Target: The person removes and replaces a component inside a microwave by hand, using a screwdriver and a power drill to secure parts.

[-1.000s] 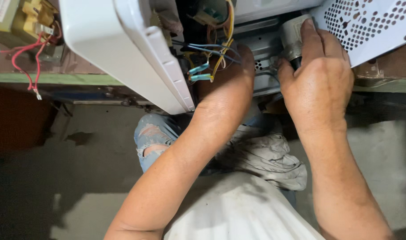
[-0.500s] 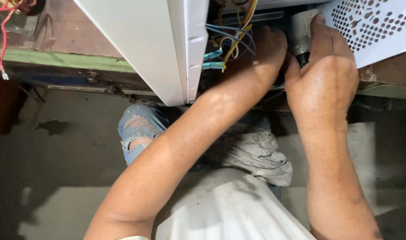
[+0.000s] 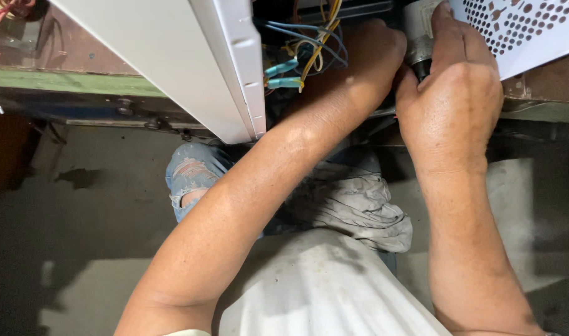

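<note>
View shifted left since half a second ago; white casing (image 3: 191, 62) now fills more of frame. Left hand (image 3: 371, 53) deep inside casing among blue and yellow wires (image 3: 309, 53), grip hidden, can't tell. Right hand (image 3: 449, 99) closed around grey cylindrical part (image 3: 416, 31) beside perforated panel (image 3: 521, 28), above bench (image 3: 73, 81) edge.

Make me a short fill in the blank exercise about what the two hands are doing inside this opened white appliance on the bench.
1. The right hand grips a grey ____ -shaped part beside the perforated white panel.
2. The left hand reaches in among the ____.
3. The connectors on two wire ends are ____ in colour.
4. The white casing rests on a bench with a ____ edge.

Missing words: cylinder; wires; light blue; green
</note>
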